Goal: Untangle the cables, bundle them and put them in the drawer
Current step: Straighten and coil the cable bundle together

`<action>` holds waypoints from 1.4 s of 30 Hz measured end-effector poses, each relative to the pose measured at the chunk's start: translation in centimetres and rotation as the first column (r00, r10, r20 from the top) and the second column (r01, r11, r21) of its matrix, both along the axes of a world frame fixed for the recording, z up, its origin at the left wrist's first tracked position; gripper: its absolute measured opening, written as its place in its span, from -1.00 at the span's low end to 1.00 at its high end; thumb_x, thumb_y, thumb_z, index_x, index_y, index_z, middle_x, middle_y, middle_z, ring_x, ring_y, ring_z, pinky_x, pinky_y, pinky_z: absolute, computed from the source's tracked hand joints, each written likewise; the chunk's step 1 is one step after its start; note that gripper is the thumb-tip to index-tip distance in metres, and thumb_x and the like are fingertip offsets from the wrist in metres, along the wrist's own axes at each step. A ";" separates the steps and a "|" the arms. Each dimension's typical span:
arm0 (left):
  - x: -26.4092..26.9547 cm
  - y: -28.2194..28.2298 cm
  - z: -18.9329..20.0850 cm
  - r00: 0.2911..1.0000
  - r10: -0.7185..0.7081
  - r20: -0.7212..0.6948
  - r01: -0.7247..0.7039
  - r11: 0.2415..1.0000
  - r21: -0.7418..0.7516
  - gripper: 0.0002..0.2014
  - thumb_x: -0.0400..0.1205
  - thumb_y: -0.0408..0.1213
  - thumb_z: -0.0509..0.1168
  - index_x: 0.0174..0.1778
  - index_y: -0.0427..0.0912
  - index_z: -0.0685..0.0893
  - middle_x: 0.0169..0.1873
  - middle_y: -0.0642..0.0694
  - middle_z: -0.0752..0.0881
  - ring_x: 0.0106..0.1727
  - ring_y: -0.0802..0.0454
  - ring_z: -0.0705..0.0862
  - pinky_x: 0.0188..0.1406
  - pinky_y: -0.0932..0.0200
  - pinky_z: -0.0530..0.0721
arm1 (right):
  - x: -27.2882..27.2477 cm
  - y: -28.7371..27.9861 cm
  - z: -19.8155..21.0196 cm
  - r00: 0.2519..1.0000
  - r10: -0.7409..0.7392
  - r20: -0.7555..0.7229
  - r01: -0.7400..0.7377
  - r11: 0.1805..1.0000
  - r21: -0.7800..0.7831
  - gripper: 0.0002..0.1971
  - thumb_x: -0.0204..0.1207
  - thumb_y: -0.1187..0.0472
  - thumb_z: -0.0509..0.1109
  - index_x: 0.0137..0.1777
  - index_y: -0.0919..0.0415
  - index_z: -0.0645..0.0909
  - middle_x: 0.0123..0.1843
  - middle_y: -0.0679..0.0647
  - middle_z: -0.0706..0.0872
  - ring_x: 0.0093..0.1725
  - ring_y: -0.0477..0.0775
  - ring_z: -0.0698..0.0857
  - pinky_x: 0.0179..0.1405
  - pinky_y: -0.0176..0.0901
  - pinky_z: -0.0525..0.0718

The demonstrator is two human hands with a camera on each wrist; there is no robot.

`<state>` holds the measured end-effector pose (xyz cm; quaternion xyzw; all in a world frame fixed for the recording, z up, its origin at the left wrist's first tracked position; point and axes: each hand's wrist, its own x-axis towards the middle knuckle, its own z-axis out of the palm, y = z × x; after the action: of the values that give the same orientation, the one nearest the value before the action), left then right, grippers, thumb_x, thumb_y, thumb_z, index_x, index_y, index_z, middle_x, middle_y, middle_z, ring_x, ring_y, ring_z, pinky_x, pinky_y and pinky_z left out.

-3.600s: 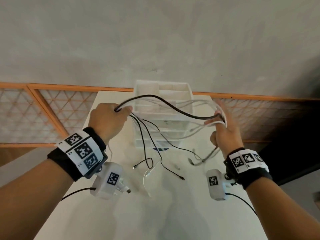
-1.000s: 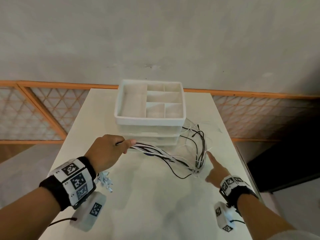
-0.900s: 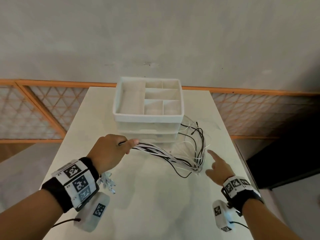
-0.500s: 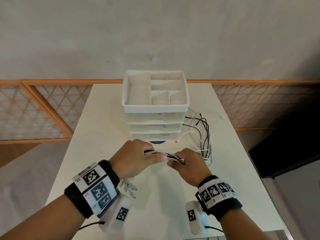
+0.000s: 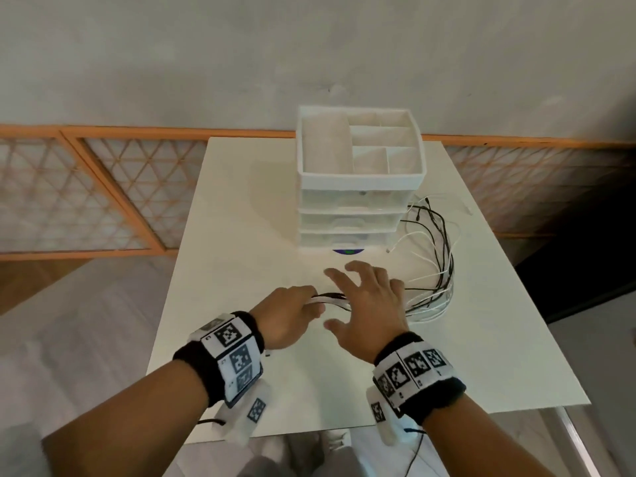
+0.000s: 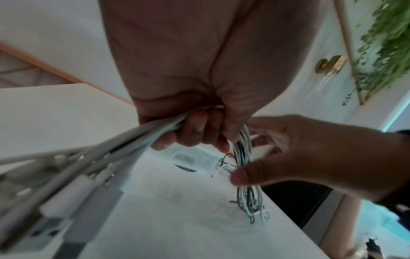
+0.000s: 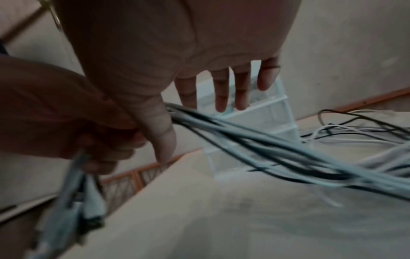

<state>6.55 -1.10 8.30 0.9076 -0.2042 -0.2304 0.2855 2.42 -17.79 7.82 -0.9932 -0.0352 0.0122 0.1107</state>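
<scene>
A bundle of white and black cables lies looped on the white table, right of the drawer unit. My left hand grips one end of the bundle in a fist. In the left wrist view the fingers wrap the cables, and the USB plugs stick out behind the fist. My right hand hovers over the bundle just right of the left hand, fingers spread and straight. From the right wrist, the fingers are extended and the cables run under the palm.
The white drawer unit has a divided open tray on top and three shut clear drawers facing me. A dark round sticker sits in front of it. An orange lattice railing runs behind the table. The table's right edge is near the cable loop.
Half a second ago my right hand was closed on the bundle next to my left; now its fingers have spread open above it. My left hand has kept its grip and moved nearer me.
</scene>
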 end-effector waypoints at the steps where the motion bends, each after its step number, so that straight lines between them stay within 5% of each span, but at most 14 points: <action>1: 0.3 -0.7 0.6 1.000 0.017 0.010 -0.016 0.999 -0.043 -0.85 0.78 -0.18 0.13 -0.01 -0.12 0.57 -0.22 -0.02 0.66 -0.22 -0.03 0.60 -0.36 0.31 0.43 | 0.6 0.2 0.5 0.999 0.039 0.033 -0.042 0.994 0.099 -0.31 0.40 -0.04 0.50 0.55 -0.24 0.40 0.37 -0.03 0.63 0.34 0.13 0.58 0.36 0.14 0.45; 3: 0.2 -1.4 1.5 0.997 0.072 0.013 -0.070 0.987 -0.142 -0.93 0.75 -0.21 0.18 0.08 -0.08 0.54 -0.18 -0.06 0.69 -0.25 -0.01 0.63 -0.42 0.33 0.46 | 1.7 -0.1 1.1 0.999 0.030 0.033 -0.040 0.913 0.406 -0.48 0.45 0.21 0.48 0.41 -0.16 0.61 -0.06 -0.06 0.80 -0.06 0.01 0.74 0.07 -0.09 0.61; 5: -0.7 -1.0 1.9 0.992 0.126 -0.006 -0.125 0.979 -0.164 -0.91 0.73 -0.21 0.20 0.11 -0.09 0.52 -0.26 -0.04 0.66 -0.35 0.01 0.62 -0.50 0.37 0.47 | 1.6 -1.3 1.4 0.997 -0.078 -0.008 0.067 0.801 0.594 -0.65 0.46 0.32 0.52 0.18 -0.06 0.79 -0.25 -0.16 0.78 -0.30 -0.27 0.70 -0.13 -0.43 0.58; 9: -3.5 4.4 -2.1 0.982 0.185 -0.024 -0.186 0.980 -0.068 -0.82 0.78 -0.10 0.09 -0.04 -0.08 0.50 -0.36 0.00 0.60 -0.23 -0.12 0.66 -0.20 0.06 0.56 | 0.3 1.5 -0.5 0.988 -0.121 -0.094 0.153 0.727 0.669 -0.76 0.47 0.31 0.55 -0.01 -0.07 0.85 -0.20 -0.23 0.84 -0.16 -0.26 0.77 -0.04 -0.40 0.62; 14: -3.6 3.2 -2.4 0.986 0.127 -0.110 -0.144 0.976 -0.160 -0.80 0.80 -0.22 0.08 0.06 -0.25 0.54 -0.40 0.02 0.52 -0.44 0.08 0.49 -0.27 0.11 0.53 | -0.3 2.1 0.0 0.982 0.066 -0.176 0.023 0.887 0.462 -0.57 0.46 0.13 0.52 0.31 -0.24 0.68 -0.25 -0.20 0.77 -0.20 -0.17 0.67 0.10 -0.23 0.66; 17: -3.1 3.6 -1.6 0.990 0.091 -0.113 -0.109 0.979 -0.175 -0.78 0.77 -0.21 0.13 0.05 -0.24 0.64 -0.35 -0.06 0.66 -0.46 0.11 0.59 -0.33 0.23 0.57 | -0.3 2.8 0.7 0.983 0.133 -0.125 -0.045 0.840 0.541 -0.62 0.49 0.20 0.53 0.26 -0.19 0.74 -0.06 -0.17 0.86 -0.10 -0.23 0.72 0.11 -0.33 0.63; 19: -2.6 4.3 -0.6 0.987 0.111 -0.113 -0.137 0.957 -0.257 -0.79 0.72 -0.13 0.27 -0.03 -0.19 0.72 -0.35 -0.14 0.77 -0.46 0.17 0.62 -0.38 0.32 0.55 | -0.1 2.4 0.8 0.986 0.122 -0.115 -0.013 0.740 0.673 -0.71 0.49 0.27 0.56 0.14 -0.09 0.82 -0.01 -0.15 0.88 -0.01 -0.23 0.79 0.10 -0.37 0.65; 22: -2.3 5.0 0.6 0.922 0.211 -0.324 -0.348 0.817 -0.459 -0.71 0.61 -0.01 0.40 -0.03 -0.18 0.80 -0.40 -0.16 0.77 -0.43 0.12 0.61 -0.35 0.30 0.58 | -0.4 1.4 1.0 0.987 0.075 -0.143 0.077 0.563 0.823 -0.76 0.50 0.38 0.55 0.08 0.07 0.84 -0.17 -0.24 0.87 -0.11 -0.30 0.81 -0.06 -0.50 0.65; 26: -2.3 4.9 0.4 0.648 0.215 -0.731 -0.729 0.451 -0.514 -0.41 0.51 0.24 0.28 0.09 -0.25 0.81 -0.08 -0.27 0.82 -0.19 -0.08 0.75 -0.19 0.07 0.76 | -0.6 0.6 1.0 0.985 0.063 -0.157 0.116 0.425 0.898 -0.70 0.55 0.47 0.46 0.26 0.31 0.72 -0.57 -0.35 0.65 -0.54 -0.39 0.61 -0.43 -0.64 0.48; 28: -2.8 4.3 0.1 0.569 0.181 -0.802 -0.801 0.342 -0.491 -0.43 0.61 0.21 0.22 0.07 -0.26 0.81 -0.11 -0.26 0.81 -0.25 -0.10 0.75 -0.25 0.05 0.78 | -0.7 0.3 1.1 0.984 0.071 -0.165 0.122 0.413 0.903 -0.70 0.55 0.46 0.46 0.25 0.24 0.73 -0.52 -0.35 0.69 -0.49 -0.39 0.65 -0.38 -0.64 0.50; 30: -3.2 3.5 -0.1 0.539 0.205 -0.817 -0.830 0.297 -0.473 -0.47 0.70 0.13 0.16 0.03 -0.27 0.81 -0.19 -0.24 0.80 -0.32 -0.08 0.72 -0.34 0.05 0.79 | -0.9 0.2 1.0 0.981 0.095 -0.167 0.108 0.444 0.889 -0.72 0.53 0.42 0.50 0.18 0.12 0.78 -0.23 -0.31 0.84 -0.19 -0.37 0.78 -0.11 -0.59 0.59; 32: -3.4 2.7 -0.1 0.546 0.257 -0.797 -0.830 0.296 -0.473 -0.49 0.74 0.08 0.13 -0.03 -0.28 0.80 -0.28 -0.22 0.78 -0.37 -0.07 0.68 -0.43 0.08 0.76 | -1.1 0.5 1.0 0.979 0.128 -0.160 0.080 0.480 0.874 -0.71 0.52 0.36 0.53 0.16 0.02 0.80 -0.03 -0.24 0.87 0.03 -0.30 0.80 0.07 -0.49 0.62; 36: -3.4 1.7 0.6 0.595 0.319 -0.737 -0.796 0.358 -0.488 -0.51 0.77 0.04 0.12 -0.15 -0.28 0.75 -0.40 -0.22 0.68 -0.45 -0.05 0.59 -0.54 0.14 0.60 | -1.3 1.1 0.9 0.980 0.162 -0.115 0.014 0.521 0.854 -0.71 0.56 0.30 0.51 0.15 -0.11 0.78 -0.17 -0.14 0.86 -0.18 -0.22 0.77 -0.02 -0.35 0.67; 42: -3.7 0.9 1.2 0.669 0.331 -0.666 -0.721 0.505 -0.474 -0.55 0.76 0.06 0.13 -0.13 -0.26 0.69 -0.46 -0.19 0.69 -0.54 -0.04 0.60 -0.73 0.30 0.34 | -1.8 0.8 1.4 0.975 0.171 -0.140 0.038 0.496 0.868 -0.67 0.52 0.33 0.54 0.21 -0.05 0.78 0.00 -0.10 0.89 0.04 -0.13 0.82 0.13 -0.34 0.68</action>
<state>2.86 -0.21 9.47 0.6490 0.1030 -0.2534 0.7099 0.64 -16.99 9.18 -0.7946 -0.0632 0.1006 0.5954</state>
